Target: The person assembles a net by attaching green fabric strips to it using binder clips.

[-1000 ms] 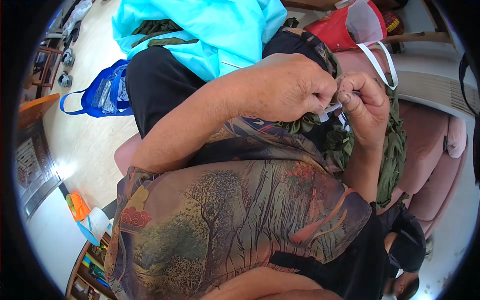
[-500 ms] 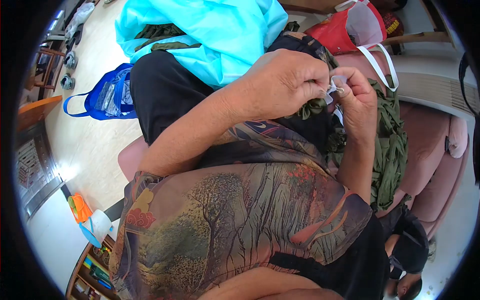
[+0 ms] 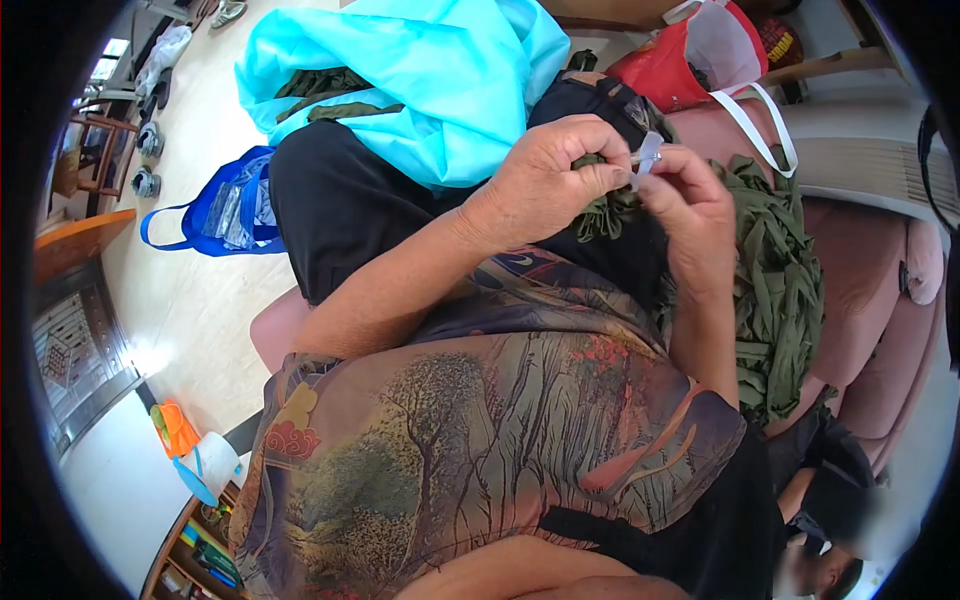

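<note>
My left hand (image 3: 560,175) is closed, its thumb and fingers pinched around an olive-green fabric bundle (image 3: 605,215), which hangs in folds below the fingers. Close against it, my right hand (image 3: 695,200) pinches a small, translucent white strip (image 3: 649,152) between thumb and forefinger. The strip sticks up between both sets of fingertips; whether it is fastened to the fabric cannot be made out. More olive-green fabric (image 3: 775,300) lies in a long heap beside my right forearm.
A turquoise bag (image 3: 450,90) with green fabric in its opening lies beyond my knee. A blue bag (image 3: 200,215) stands on the floor at left. A red bag (image 3: 650,70) sits at upper right on the pink sofa (image 3: 850,270). Another person (image 3: 835,500) is at lower right.
Both hands have moved slightly left. The white strip now stands more upright between the fingertips, and more of the green bundle shows under my left hand.
</note>
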The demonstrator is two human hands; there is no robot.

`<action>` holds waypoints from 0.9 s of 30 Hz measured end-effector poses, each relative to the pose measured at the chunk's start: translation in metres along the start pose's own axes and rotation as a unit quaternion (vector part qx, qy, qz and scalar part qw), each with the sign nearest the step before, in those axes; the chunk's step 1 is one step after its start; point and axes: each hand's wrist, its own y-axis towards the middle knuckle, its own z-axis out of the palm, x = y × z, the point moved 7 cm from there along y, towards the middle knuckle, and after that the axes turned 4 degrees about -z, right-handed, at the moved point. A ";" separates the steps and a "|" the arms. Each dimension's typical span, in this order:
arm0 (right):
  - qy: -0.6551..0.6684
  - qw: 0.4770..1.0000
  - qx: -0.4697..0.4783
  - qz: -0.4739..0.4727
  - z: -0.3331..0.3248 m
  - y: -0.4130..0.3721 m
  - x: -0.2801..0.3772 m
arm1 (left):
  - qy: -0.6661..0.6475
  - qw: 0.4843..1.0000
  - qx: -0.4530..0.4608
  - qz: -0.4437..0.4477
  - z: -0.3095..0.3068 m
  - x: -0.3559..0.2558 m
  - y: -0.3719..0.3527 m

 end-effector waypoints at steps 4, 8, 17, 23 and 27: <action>0.010 1.000 -0.022 0.010 0.000 -0.004 -0.014 | -0.069 0.997 -0.038 -0.015 0.003 0.015 -0.002; -0.065 0.996 -0.025 -0.051 -0.003 -0.010 -0.019 | -0.154 0.981 -0.049 -0.107 0.013 0.029 -0.007; -0.043 0.989 -0.118 0.084 -0.028 -0.038 -0.029 | -0.088 0.976 0.013 -0.199 0.043 0.032 -0.008; -0.049 0.984 -0.146 0.087 -0.055 -0.057 -0.031 | -0.076 0.961 0.057 -0.261 0.073 0.035 0.003; -0.126 0.978 -0.134 0.093 -0.070 -0.071 -0.037 | -0.052 0.965 0.041 -0.255 0.092 0.048 0.007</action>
